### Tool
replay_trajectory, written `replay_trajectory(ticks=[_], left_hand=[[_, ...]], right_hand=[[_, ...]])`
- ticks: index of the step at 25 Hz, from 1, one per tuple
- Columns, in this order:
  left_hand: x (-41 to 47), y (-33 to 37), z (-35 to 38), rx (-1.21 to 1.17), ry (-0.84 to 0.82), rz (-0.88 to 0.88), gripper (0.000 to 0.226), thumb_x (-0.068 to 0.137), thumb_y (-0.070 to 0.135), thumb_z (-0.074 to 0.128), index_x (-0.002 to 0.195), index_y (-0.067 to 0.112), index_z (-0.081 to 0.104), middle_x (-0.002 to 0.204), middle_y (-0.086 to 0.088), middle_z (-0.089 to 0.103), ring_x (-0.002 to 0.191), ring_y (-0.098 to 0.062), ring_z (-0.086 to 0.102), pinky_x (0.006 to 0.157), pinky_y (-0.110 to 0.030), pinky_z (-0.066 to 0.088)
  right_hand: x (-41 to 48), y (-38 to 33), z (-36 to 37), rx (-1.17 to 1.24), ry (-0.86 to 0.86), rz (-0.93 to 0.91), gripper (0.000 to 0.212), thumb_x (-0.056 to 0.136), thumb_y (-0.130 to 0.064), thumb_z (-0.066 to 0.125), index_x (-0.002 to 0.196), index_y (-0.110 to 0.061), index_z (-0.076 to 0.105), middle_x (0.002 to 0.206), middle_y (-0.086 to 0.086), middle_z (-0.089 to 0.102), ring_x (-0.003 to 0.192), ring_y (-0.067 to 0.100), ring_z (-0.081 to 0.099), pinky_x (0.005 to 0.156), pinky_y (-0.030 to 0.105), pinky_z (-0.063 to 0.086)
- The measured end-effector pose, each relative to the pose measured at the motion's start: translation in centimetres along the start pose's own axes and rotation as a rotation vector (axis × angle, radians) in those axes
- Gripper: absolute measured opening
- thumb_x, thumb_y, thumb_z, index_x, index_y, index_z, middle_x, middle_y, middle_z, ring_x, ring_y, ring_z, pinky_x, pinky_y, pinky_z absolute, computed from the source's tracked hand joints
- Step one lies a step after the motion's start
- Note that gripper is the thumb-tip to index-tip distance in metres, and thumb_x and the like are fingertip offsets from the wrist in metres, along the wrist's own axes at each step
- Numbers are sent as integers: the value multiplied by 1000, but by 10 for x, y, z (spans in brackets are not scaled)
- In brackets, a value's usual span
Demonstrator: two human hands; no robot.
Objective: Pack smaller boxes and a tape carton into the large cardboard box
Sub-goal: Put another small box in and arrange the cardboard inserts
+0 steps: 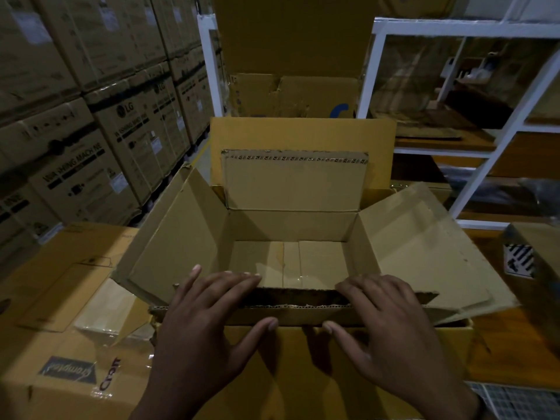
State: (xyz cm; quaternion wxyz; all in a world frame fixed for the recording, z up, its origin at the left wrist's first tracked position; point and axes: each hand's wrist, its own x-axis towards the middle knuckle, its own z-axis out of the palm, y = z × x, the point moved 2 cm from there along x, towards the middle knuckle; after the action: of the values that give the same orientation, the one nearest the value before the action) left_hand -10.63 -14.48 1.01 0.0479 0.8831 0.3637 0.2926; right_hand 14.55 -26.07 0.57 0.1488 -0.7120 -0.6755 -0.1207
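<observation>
Large cardboard box (291, 225): brown corrugated board, rectangular, open-topped, centre of view, resting on another carton (348, 359); four flaps folded outward, fluted edges exposed on the near flap (297, 301); nothing inside, floor seam sealed with glossy clear tape (298, 278). Far left: stacked printed washing-machine cartons (100, 137), matte brown with black lettering, several tiers, exact count not readable. Near left: one flat tan carton (60, 313), smooth surface, clear tape patches and a dark label. Left hand (209, 325): palm down, fingers spread and laid over the near flap's edge, thumb stretched along the flap's outer face below. Behind the box: one taller open carton (294, 95), creased and torn at its rim. Right hand (385, 328): mirrored pose, palm down, fingers spread flat on the near flap, thumb pointing inward toward the left thumb, the two thumbs apart; nothing pinched by either hand. Right flap (424, 250): splayed wide, partly covered in shiny film. Right background: white metal shelving (497, 140) with wooden boards. Far right edge: one dark box (533, 253) bearing a black-and-white striped label.
</observation>
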Motion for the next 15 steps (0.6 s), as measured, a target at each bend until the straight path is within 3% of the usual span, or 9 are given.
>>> replay_trajectory(ticks=[7,11,15], left_hand=[[5,0,1,21,-39,15,60,85,69,66,130,30,70,126,14,70,121,-8,61,116,-49,37],[1,-2,2,7,-30,49,41,84,68,67,105,34,77,106,18,71,111,-8,64,111,-44,40],[-5,-2,2,-13,-18,51,31,83,64,72,93,35,75,99,20,68,109,-9,64,107,-45,43]], right_hand=[[1,-4,2,8,17,26,54,94,-64,51,124,-22,67,114,-6,68,109,18,60,103,44,45],[-5,-9,3,32,49,1,43,94,-60,57,110,-22,70,101,-5,66,99,19,60,97,44,47],[-9,-11,6,59,52,4,36,93,-59,59,99,-25,67,98,-8,62,96,16,58,96,41,46]])
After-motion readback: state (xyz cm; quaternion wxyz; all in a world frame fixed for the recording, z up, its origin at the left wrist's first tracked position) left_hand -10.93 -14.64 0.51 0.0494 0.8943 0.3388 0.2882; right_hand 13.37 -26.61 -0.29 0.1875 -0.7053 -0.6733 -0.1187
